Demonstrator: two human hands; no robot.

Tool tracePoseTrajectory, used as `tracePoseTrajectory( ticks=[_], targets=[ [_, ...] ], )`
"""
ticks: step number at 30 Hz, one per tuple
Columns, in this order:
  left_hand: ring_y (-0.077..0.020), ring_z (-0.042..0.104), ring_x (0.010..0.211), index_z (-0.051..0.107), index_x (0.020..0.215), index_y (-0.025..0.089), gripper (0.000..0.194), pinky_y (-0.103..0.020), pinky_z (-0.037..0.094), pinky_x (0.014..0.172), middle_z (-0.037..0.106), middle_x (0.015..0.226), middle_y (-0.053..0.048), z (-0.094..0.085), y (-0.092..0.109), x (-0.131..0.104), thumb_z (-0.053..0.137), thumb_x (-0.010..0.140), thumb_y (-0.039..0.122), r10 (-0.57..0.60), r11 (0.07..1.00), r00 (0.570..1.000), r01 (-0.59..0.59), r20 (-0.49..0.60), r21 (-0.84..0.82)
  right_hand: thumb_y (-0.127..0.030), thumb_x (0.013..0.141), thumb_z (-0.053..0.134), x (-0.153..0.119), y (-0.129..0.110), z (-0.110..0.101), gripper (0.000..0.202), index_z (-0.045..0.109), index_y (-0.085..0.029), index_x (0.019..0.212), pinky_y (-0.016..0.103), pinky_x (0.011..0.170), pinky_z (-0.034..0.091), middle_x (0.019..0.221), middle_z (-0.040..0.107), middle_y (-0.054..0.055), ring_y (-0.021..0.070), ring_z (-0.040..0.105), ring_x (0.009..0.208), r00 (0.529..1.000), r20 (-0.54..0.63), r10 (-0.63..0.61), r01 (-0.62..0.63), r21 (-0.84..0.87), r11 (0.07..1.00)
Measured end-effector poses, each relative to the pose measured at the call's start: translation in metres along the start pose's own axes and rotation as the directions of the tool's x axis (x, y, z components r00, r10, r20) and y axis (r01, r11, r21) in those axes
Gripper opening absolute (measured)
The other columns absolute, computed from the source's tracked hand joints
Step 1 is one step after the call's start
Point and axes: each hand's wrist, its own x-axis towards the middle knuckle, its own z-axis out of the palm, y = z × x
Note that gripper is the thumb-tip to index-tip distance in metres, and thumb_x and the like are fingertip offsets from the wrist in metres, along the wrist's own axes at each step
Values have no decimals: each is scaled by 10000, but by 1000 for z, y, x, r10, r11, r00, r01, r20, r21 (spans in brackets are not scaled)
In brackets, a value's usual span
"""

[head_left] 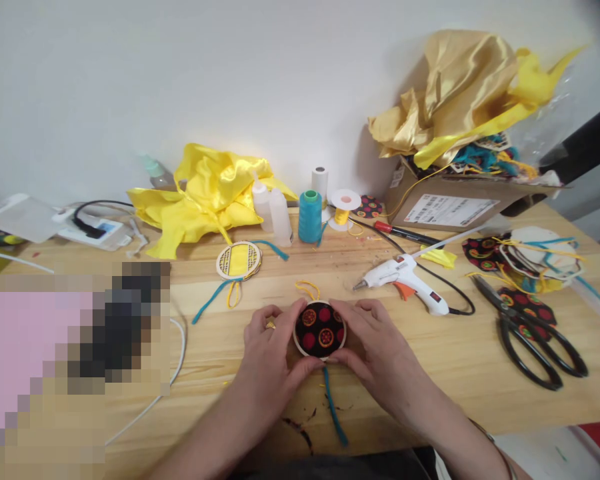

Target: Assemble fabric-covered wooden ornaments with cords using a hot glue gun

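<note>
A round disc (320, 330) of black fabric with red and orange patterns, edged by a pale wooden ring, lies in front of me on the table. My left hand (275, 347) grips its left rim, thumb at the bottom edge and fingers curled along the side. On the opposite rim, my right hand (373, 340) holds it in the same way. A yellow loop (308, 289) sticks out at the top of the disc, and a teal cord (334, 413) trails from its bottom. Behind my left hand lies another wooden disc (239, 261) with a yellow centre.
A white glue gun (405, 277) lies right of centre, with black scissors (530, 340) farther right. Yellow cloth (210, 193), a teal thread spool (310, 218) and a cardboard box (435, 200) stand along the wall. A pixelated area covers the left.
</note>
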Motion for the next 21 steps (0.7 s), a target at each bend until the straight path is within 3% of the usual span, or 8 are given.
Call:
tracePoseTrajectory(
  ticks=[11,21],
  targets=[
    [-306,454,1114,444,1303,216,657,-509,362,953,632,1185,-82,-1,4,3,703,703,291,-19,1000,1000,19,4,-5,-165,764,683,2,-2,3,609,442,-157,1322,475,915,477,1222,607,93,280,489,1040,1000,21,14,-10,-170,985],
    [-303,493,1107,445,1298,215,640,-493,374,936,621,1203,-97,0,2,2,695,723,338,18,1000,1000,-17,-23,10,-142,746,684,2,-4,5,661,417,-199,1348,508,897,482,1193,614,100,298,515,1058,998,13,63,-60,-165,984]
  ],
)
